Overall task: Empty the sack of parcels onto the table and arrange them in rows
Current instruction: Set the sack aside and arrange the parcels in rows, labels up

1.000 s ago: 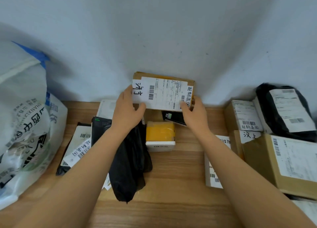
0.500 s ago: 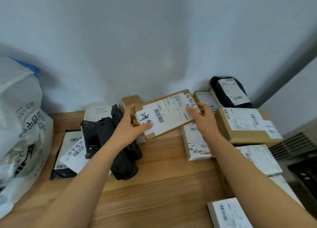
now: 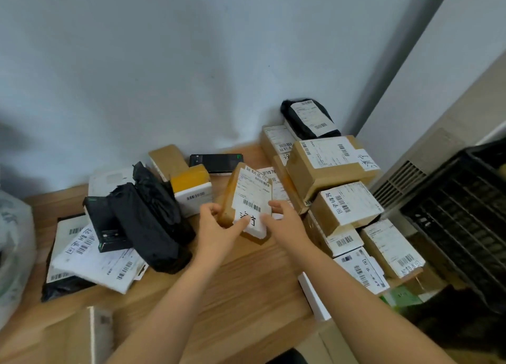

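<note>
Mid-arranging, my left hand and right hand grip the box by its near end; I reckon it next needs laying square beside the right stack.

Bare forearms; hands apparently bare

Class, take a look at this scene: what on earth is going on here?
A person grips a brown parcel at its near end with the left hand and right hand, holding it tilted over the table. To the right, boxes sit packed in close stacks. To the left, black bags and packets lie in a loose heap. A white sack sits at the far left edge.
</note>
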The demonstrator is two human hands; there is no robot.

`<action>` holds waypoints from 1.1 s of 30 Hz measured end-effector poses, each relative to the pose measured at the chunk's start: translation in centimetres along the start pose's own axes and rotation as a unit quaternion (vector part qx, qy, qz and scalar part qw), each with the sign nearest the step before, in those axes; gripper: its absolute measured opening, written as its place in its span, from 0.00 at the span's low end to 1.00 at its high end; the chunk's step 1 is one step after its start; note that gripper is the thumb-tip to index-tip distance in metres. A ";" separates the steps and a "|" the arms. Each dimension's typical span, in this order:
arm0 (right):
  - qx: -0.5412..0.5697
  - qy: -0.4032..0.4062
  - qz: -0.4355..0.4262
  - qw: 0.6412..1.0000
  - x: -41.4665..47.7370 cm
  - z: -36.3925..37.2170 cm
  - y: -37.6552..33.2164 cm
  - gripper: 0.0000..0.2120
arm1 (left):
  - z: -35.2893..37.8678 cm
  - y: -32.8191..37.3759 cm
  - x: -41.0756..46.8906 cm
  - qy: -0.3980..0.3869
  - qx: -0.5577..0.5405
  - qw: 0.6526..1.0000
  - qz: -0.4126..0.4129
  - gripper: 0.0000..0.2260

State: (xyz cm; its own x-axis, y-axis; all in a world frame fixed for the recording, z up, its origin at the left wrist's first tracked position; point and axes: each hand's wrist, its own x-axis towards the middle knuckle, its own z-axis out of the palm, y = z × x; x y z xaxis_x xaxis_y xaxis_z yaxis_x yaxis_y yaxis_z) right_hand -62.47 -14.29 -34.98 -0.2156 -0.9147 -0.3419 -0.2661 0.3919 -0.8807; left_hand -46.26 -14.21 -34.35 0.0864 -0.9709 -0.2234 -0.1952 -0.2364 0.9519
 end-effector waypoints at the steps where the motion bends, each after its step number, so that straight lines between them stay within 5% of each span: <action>1: 0.010 -0.007 0.002 1.000 -0.3 -0.3 0.2 0.22 | 0.2 0.0 -0.4 0.004 0.000 1.000 -0.006 0.27; 4: 0.014 -0.019 -0.018 1.000 -0.9 -1.3 0.7 0.26 | 0.8 -0.4 -1.1 -0.007 -0.029 0.999 -0.023 0.32; 10: 0.038 0.015 -0.095 0.995 -0.5 -5.6 0.7 0.36 | 1.4 -0.1 -4.3 -0.017 -0.097 0.995 -0.026 0.25; 17: 0.023 -0.030 -0.130 0.991 -2.1 -14.5 0.2 0.20 | 4.2 2.7 -10.1 -0.041 -0.139 0.989 0.000 0.28; 21: 0.029 -0.022 -0.130 0.991 -3.6 -19.3 2.5 0.12 | 8.7 2.7 -12.9 0.052 -0.133 0.990 0.017 0.22; 24: 0.024 -0.013 -0.112 0.993 -4.4 -22.7 4.9 0.11 | 12.0 2.8 -13.9 0.104 -0.133 0.985 0.021 0.18; 33: -0.079 0.076 -0.010 0.994 -4.3 -28.9 14.2 0.18 | 21.1 0.6 -14.8 0.034 0.040 0.999 0.014 0.16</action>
State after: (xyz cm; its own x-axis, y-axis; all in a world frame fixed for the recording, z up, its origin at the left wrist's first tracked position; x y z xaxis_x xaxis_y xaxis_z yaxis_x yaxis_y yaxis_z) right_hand -92.51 -1.97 -36.53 -0.3446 -0.9016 -0.2613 -0.4139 0.3958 -0.8198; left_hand -68.31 -0.82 -34.87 0.1453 -0.9729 -0.1797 -0.2765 -0.2143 0.9368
